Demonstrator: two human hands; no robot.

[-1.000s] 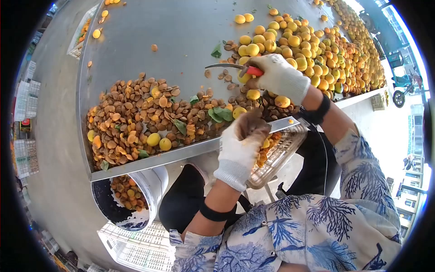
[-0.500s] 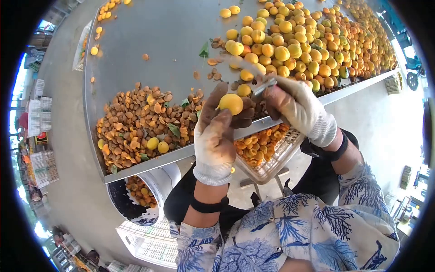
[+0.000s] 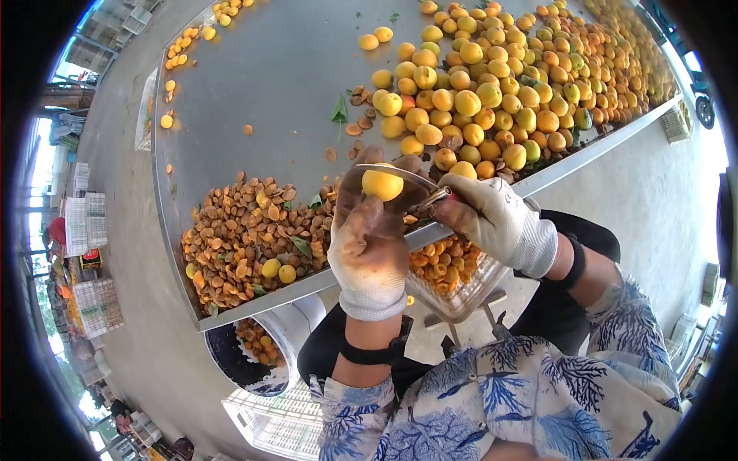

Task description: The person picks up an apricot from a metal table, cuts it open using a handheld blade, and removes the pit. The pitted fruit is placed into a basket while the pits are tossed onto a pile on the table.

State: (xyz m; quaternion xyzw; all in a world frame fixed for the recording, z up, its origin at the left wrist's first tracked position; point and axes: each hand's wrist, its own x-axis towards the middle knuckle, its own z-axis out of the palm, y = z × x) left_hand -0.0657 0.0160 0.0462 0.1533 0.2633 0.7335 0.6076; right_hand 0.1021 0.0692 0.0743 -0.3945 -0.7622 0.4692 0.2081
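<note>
A: Room?
B: I see bare tabletop (image 3: 269,100) mid-left; pits (image 3: 242,238) crowd its near left corner, a fruit heap (image 3: 500,100) its right.
A: Hands?
B: Near edge. Left hand (image 3: 369,246) cups one yellow fruit (image 3: 382,185); right hand (image 3: 500,224) curls around a knife (image 3: 411,176), blade across the fruit.
A: Obstacles?
B: Crate (image 3: 459,307) below near edge. Glove print: too small to read.

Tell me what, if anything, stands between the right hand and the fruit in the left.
The curved knife, held in the right hand, reaches across to the yellow fruit; part of the left hand also shows between.
</note>
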